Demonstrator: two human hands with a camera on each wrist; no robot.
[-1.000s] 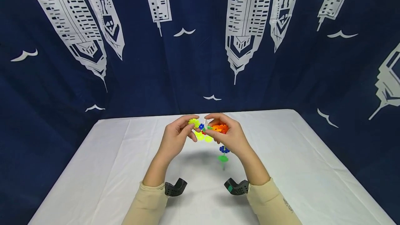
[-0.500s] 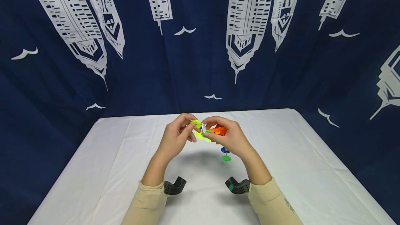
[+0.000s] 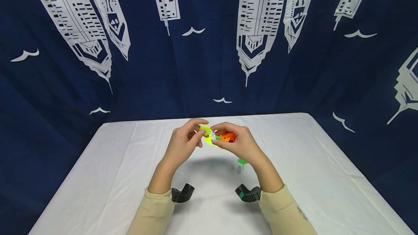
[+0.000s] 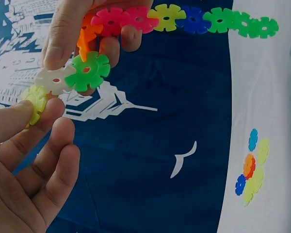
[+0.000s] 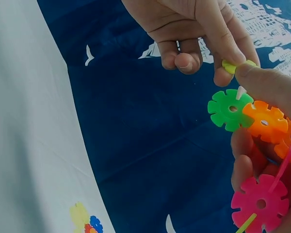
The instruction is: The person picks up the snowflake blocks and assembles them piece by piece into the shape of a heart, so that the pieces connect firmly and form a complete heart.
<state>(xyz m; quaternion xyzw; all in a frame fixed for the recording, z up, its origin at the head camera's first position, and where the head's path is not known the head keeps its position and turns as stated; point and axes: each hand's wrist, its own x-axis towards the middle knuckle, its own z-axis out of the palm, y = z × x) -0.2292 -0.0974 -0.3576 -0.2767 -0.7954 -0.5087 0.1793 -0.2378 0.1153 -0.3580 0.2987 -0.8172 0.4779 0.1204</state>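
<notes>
The left hand (image 3: 183,144) pinches a yellow notched disc (image 4: 35,105) between thumb and finger. In the left wrist view the disc meets a white disc (image 4: 54,80), which the right hand (image 3: 240,142) grips between thumb and fingers. A green disc (image 4: 88,71) joins the white one, and from it runs a chain of orange, pink (image 4: 109,21), yellow (image 4: 166,18), blue (image 4: 193,20) and green discs (image 4: 265,28). Part of the chain lies behind the right fingers. Below the right hand in the head view hangs the chain's green end (image 3: 242,161).
Several loose discs, yellow (image 4: 253,183), orange (image 4: 250,166) and blue (image 4: 240,185), lie on the white table (image 3: 137,177), behind the hands in the head view. A dark blue cloth (image 3: 156,82) with white prints hangs behind the table. Each wrist wears a black device (image 3: 183,193).
The white disc has come left against the yellow disc between the hands. The hanging green end of the chain has swung right and slightly up, and its blue disc is now out of sight in the head view.
</notes>
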